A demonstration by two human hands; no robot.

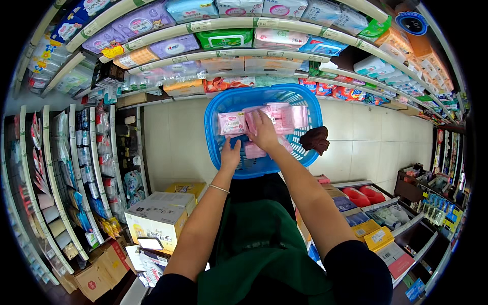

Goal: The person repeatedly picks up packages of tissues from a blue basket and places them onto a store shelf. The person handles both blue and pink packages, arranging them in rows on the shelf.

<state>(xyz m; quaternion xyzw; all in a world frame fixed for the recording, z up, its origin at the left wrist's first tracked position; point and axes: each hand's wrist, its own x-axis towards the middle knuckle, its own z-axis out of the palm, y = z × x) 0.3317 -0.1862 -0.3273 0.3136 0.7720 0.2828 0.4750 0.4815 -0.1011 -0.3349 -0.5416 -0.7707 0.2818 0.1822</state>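
Observation:
A blue plastic basket with slotted sides is in front of me, holding several pink soft packs. My right hand reaches into it, fingers over the top and thumb at the near side of a pink pack in the middle. Left of that, another pink printed pack lies face up. My left hand is just below this pack, inside the basket's near left part, thumb and fingers apart and holding nothing. More pink packs are stacked on the right, and one pink pack lies lower, partly behind my right wrist.
A dark brown cloth hangs at the basket's right rim. Beyond the basket rise store shelves of packaged goods. Hanging goods line the left side. A carton is at my left; a low display with red bottles is at my right.

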